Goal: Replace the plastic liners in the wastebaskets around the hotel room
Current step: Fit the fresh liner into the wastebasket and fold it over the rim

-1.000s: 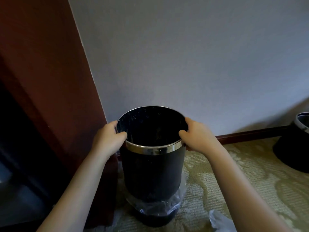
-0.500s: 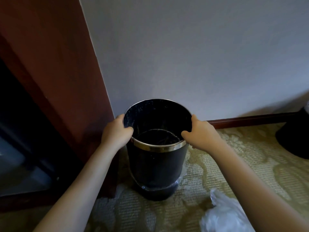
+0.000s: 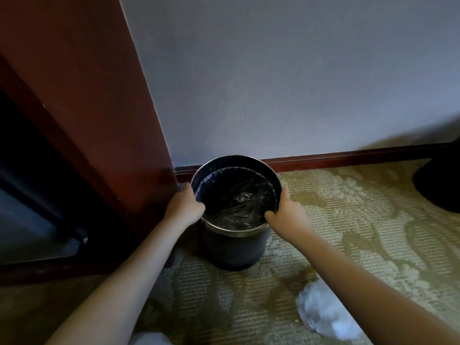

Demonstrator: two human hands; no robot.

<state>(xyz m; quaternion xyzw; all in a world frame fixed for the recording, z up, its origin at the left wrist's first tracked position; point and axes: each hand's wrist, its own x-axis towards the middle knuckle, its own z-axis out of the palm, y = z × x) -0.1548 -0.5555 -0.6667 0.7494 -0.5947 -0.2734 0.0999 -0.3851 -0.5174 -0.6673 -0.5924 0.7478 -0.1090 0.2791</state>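
Against the wall, in the head view, the wastebasket stands on the carpet, its shell dropped lower than a second ago, so the clear liner looks clamped in. Left hand and right hand each curl over the metal rim, gripping it.

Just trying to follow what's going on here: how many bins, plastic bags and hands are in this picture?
Wastebasket: 1
Clear liner inside it: 1
Crumpled plastic bag on the carpet: 1
Hands gripping its rim: 2, left hand and right hand
Total: 5, not counting a white lump at bottom and a dark shape at right, both too cut off to name
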